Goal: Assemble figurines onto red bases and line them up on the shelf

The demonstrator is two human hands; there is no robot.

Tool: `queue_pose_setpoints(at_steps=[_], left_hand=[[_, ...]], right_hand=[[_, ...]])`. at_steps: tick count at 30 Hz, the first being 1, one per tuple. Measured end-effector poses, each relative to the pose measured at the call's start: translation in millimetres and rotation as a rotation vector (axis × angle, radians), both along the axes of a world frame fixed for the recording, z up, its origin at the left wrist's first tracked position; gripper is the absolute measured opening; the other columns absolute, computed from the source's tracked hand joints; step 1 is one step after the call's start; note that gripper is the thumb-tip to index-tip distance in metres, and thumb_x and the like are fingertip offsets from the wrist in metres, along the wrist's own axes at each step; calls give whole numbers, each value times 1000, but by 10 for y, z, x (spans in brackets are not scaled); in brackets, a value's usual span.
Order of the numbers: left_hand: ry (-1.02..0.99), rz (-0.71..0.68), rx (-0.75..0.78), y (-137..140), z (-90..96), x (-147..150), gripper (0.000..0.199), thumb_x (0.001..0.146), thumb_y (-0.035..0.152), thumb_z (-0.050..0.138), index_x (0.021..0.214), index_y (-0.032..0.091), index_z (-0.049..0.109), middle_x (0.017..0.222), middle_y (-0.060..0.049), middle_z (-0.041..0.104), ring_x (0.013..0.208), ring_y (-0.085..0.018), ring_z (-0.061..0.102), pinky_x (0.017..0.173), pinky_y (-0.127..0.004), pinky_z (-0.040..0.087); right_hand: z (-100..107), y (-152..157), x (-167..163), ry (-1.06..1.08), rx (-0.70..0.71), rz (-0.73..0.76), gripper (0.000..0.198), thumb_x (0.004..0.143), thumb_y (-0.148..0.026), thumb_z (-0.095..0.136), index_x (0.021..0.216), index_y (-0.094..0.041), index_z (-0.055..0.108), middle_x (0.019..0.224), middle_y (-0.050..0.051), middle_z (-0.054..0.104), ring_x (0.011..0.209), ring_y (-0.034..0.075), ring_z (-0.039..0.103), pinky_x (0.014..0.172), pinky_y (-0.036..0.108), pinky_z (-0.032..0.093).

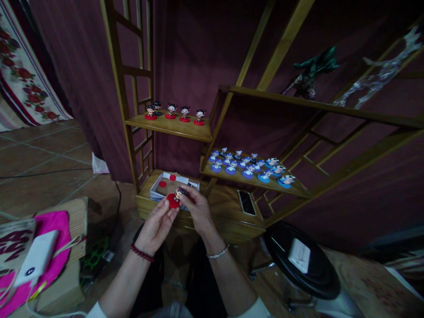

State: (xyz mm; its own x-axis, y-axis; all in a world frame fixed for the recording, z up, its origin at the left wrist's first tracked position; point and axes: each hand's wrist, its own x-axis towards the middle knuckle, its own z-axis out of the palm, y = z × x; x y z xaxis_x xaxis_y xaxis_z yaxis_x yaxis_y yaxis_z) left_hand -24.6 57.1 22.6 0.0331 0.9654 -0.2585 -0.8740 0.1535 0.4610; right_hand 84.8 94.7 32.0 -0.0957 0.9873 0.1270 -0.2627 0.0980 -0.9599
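A small figurine [178, 194] with dark hair and a round red base [173, 201] is held between my two hands. My left hand [161, 217] pinches the red base by its edge. The fingers of my right hand [196, 206] grip the figurine's head and upper body. Just behind my hands, an open cardboard box [155, 191] holds a few red discs [162, 184]; my right hand hides part of it. On the upper left shelf [172, 127] stand several similar red-based figurines [185, 114].
Several figurines on blue and purple bases [248, 171] fill the middle shelf. A phone [247, 202] lies on the lower shelf. A black stool [301, 260] stands right, a white power bank [37, 258] on pink cloth left. Sculptures [311, 73] sit upper right.
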Motion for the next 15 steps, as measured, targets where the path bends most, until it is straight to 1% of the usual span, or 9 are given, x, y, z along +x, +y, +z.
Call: queue_pose_setpoints(at_steps=[4, 9, 15], left_hand=[[-10, 10, -15, -5, 13, 9, 16, 76, 5, 52, 84, 13, 62, 92, -7, 65, 83, -14, 61, 77, -26, 50], [-14, 6, -14, -20, 29, 18, 14, 75, 5, 53, 81, 13, 62, 89, -7, 66, 81, -13, 61, 76, -26, 49], [-29, -1, -10, -10, 3, 16, 14, 76, 6, 52, 82, 13, 62, 88, -6, 66, 80, -13, 61, 76, -25, 50]], right_hand=[[-9, -1, -3, -21, 14, -6, 31, 65, -28, 66, 95, -20, 61, 88, 1, 66, 79, 15, 60, 63, 24, 48], [-11, -1, -8, -36, 28, -9, 30, 66, -28, 65, 95, -21, 62, 91, 1, 65, 82, 15, 60, 72, 27, 49], [-20, 4, 7, -75, 45, -4, 30, 65, -28, 66, 94, -22, 62, 91, 1, 65, 82, 15, 59, 77, 28, 48]])
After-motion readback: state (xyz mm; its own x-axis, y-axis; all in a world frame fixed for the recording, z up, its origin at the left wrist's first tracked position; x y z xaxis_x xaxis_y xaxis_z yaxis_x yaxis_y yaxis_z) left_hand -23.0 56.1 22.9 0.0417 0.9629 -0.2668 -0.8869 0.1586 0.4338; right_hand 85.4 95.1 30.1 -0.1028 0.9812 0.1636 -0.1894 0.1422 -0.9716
